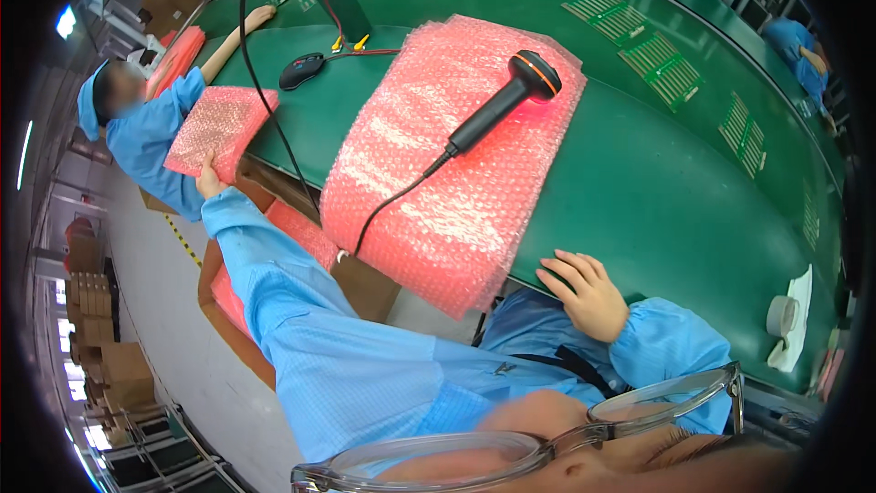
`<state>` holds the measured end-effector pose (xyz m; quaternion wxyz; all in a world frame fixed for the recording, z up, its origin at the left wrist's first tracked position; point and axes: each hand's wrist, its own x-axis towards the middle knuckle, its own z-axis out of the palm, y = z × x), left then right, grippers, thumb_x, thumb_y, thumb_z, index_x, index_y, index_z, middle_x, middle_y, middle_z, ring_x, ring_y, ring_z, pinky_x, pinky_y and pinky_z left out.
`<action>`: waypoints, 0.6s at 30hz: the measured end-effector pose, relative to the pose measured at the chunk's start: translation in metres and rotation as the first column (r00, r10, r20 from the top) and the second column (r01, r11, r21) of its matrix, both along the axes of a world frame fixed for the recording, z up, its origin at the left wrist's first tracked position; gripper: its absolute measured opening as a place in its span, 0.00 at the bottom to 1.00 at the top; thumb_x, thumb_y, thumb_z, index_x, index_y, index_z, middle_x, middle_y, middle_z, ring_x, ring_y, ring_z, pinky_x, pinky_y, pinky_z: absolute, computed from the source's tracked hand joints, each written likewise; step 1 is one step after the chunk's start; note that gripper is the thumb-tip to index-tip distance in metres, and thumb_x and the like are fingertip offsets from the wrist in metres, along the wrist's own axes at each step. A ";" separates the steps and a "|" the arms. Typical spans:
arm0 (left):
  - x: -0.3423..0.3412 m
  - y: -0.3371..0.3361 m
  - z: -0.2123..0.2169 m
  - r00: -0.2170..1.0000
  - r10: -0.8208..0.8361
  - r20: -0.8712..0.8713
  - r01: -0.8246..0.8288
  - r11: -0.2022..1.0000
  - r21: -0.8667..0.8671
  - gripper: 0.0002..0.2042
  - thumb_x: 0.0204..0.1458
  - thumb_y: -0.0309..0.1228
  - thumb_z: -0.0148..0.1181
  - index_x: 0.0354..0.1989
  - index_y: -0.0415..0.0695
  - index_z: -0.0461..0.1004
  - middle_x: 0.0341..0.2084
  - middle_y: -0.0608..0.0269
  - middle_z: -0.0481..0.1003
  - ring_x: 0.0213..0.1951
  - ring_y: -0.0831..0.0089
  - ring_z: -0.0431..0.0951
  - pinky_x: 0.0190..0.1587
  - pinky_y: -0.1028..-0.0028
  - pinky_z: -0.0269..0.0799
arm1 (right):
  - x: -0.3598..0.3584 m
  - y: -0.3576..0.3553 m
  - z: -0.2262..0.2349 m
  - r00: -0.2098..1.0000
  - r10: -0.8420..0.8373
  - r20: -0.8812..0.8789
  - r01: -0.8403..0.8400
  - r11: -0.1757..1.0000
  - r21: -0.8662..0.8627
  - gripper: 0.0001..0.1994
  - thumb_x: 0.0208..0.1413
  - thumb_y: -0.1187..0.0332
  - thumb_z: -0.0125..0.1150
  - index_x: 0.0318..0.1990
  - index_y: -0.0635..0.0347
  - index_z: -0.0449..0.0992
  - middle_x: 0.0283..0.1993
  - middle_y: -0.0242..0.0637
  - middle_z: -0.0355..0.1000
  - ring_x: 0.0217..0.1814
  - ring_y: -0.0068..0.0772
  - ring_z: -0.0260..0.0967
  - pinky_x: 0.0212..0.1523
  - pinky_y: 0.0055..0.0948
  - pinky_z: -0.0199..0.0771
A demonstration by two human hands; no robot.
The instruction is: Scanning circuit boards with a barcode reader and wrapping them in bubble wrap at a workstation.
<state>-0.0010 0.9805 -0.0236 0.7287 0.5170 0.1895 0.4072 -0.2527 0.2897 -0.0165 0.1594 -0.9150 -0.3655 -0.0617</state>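
My left hand (211,179) is stretched out to the left and closed on the near edge of a pink bubble-wrap pouch (224,126), thumb on top. The pouch hangs tilted above an open cardboard box (210,278) with more pink bubble wrap (297,230) inside. At the front edge of the green bench, my right hand (593,299) lies with its fingers apart and nothing in it. Between my hands, a large stack of pink bubble wrap (401,164) overhangs the bench edge. A black handheld scanner (497,110) with a lit red head rests on the stack.
A black mouse (302,70) and hanging cable (260,91) are near the pouch. Green circuit boards (659,70) lie across the green surface (639,192). A tape roll (781,317) stands at right. A co-worker in blue (151,151) reaches over the bench at left.
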 end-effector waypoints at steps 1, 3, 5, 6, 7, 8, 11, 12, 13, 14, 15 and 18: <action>0.005 0.020 0.001 0.998 -0.068 -0.006 0.067 0.996 -0.058 0.21 0.41 0.22 0.62 0.46 0.29 0.66 0.41 0.50 0.72 0.39 0.58 0.75 0.41 0.64 0.74 | -0.001 0.000 0.003 0.999 0.005 -0.035 -0.006 1.000 -0.026 0.27 0.40 0.76 0.50 0.54 0.55 0.65 0.57 0.35 0.60 0.61 0.38 0.54 0.58 0.41 0.56; 0.033 0.033 -0.012 0.961 -0.264 -0.076 0.251 0.956 -0.149 0.23 0.42 0.26 0.61 0.48 0.30 0.66 0.43 0.49 0.71 0.41 0.56 0.74 0.43 0.62 0.73 | -0.001 -0.001 0.001 0.999 -0.040 -0.020 0.039 0.998 -0.042 0.27 0.40 0.76 0.51 0.54 0.56 0.65 0.58 0.34 0.59 0.62 0.38 0.54 0.58 0.41 0.56; 0.027 0.078 -0.011 0.878 -0.412 -0.245 0.335 0.893 -0.301 0.21 0.44 0.29 0.59 0.47 0.31 0.67 0.41 0.50 0.72 0.41 0.56 0.74 0.44 0.62 0.71 | -0.003 0.000 0.001 0.999 -0.030 0.025 0.032 0.997 -0.074 0.25 0.42 0.73 0.51 0.53 0.56 0.65 0.59 0.33 0.59 0.62 0.36 0.54 0.58 0.40 0.55; 0.032 0.079 -0.018 0.855 -0.453 -0.254 0.376 0.877 -0.299 0.21 0.44 0.29 0.59 0.47 0.31 0.67 0.41 0.50 0.72 0.41 0.56 0.74 0.44 0.62 0.71 | -0.001 0.002 0.002 0.997 -0.079 0.016 0.080 0.994 -0.069 0.25 0.42 0.73 0.51 0.53 0.56 0.65 0.59 0.33 0.59 0.62 0.36 0.54 0.58 0.40 0.55; 0.039 0.077 -0.022 0.861 -0.336 -0.382 0.286 0.941 -0.183 0.21 0.44 0.30 0.59 0.46 0.31 0.67 0.40 0.50 0.73 0.41 0.56 0.74 0.44 0.62 0.70 | -0.001 0.002 0.002 0.998 -0.060 0.025 0.062 0.995 -0.081 0.24 0.43 0.73 0.50 0.53 0.57 0.65 0.59 0.33 0.58 0.62 0.36 0.54 0.58 0.40 0.55; 0.042 0.077 -0.025 0.853 -0.196 -0.484 0.199 0.979 -0.047 0.21 0.45 0.30 0.59 0.46 0.31 0.67 0.40 0.50 0.73 0.41 0.56 0.74 0.44 0.63 0.70 | 0.000 0.001 0.004 0.999 -0.036 0.032 0.039 0.995 -0.096 0.24 0.44 0.72 0.50 0.53 0.57 0.65 0.60 0.33 0.58 0.62 0.35 0.53 0.58 0.40 0.55; 0.045 0.074 -0.017 0.724 0.300 -0.621 -0.023 0.910 0.413 0.20 0.46 0.31 0.58 0.45 0.31 0.68 0.40 0.50 0.73 0.41 0.57 0.73 0.44 0.63 0.70 | -0.001 0.004 0.009 0.998 -0.053 0.038 0.058 0.988 -0.145 0.23 0.45 0.71 0.49 0.54 0.56 0.64 0.60 0.33 0.57 0.63 0.34 0.52 0.59 0.38 0.55; 0.036 0.076 -0.008 0.655 0.473 -0.589 -0.087 0.822 0.563 0.19 0.46 0.32 0.58 0.45 0.32 0.68 0.39 0.50 0.73 0.41 0.57 0.73 0.44 0.63 0.70 | 0.000 0.004 0.011 0.998 -0.026 0.066 0.036 0.986 -0.161 0.24 0.46 0.71 0.49 0.54 0.56 0.64 0.61 0.32 0.57 0.63 0.34 0.52 0.59 0.37 0.55; 0.028 0.077 0.002 0.579 0.628 -0.521 -0.137 0.704 0.697 0.19 0.46 0.32 0.58 0.44 0.32 0.68 0.39 0.51 0.73 0.40 0.57 0.73 0.44 0.63 0.69 | 0.001 0.004 0.006 0.997 -0.021 0.076 0.031 0.989 -0.144 0.23 0.46 0.70 0.49 0.54 0.56 0.64 0.61 0.32 0.57 0.63 0.34 0.52 0.59 0.36 0.54; 0.025 0.071 0.012 0.500 0.758 -0.420 -0.171 0.562 0.810 0.19 0.46 0.32 0.58 0.44 0.32 0.68 0.39 0.51 0.73 0.40 0.58 0.73 0.44 0.63 0.69 | 0.001 0.002 0.002 0.997 -0.042 0.070 0.051 0.988 -0.146 0.23 0.46 0.70 0.49 0.54 0.56 0.64 0.61 0.32 0.57 0.63 0.34 0.52 0.59 0.36 0.54; 0.019 0.065 0.027 0.413 0.863 -0.290 -0.193 0.394 0.899 0.19 0.47 0.33 0.57 0.44 0.32 0.69 0.39 0.51 0.73 0.40 0.58 0.73 0.44 0.64 0.69 | 0.001 0.003 -0.001 0.996 -0.040 0.083 0.049 0.992 -0.117 0.23 0.47 0.70 0.49 0.54 0.56 0.64 0.61 0.32 0.57 0.63 0.34 0.52 0.59 0.36 0.55; -0.020 -0.119 0.105 0.637 0.703 0.316 -0.523 0.093 0.847 0.16 0.49 0.35 0.55 0.40 0.33 0.70 0.36 0.53 0.73 0.41 0.61 0.73 0.43 0.66 0.68 | 0.000 0.003 -0.011 0.992 -0.091 0.090 0.099 0.991 -0.093 0.23 0.47 0.70 0.49 0.54 0.56 0.64 0.61 0.32 0.57 0.63 0.34 0.52 0.59 0.37 0.55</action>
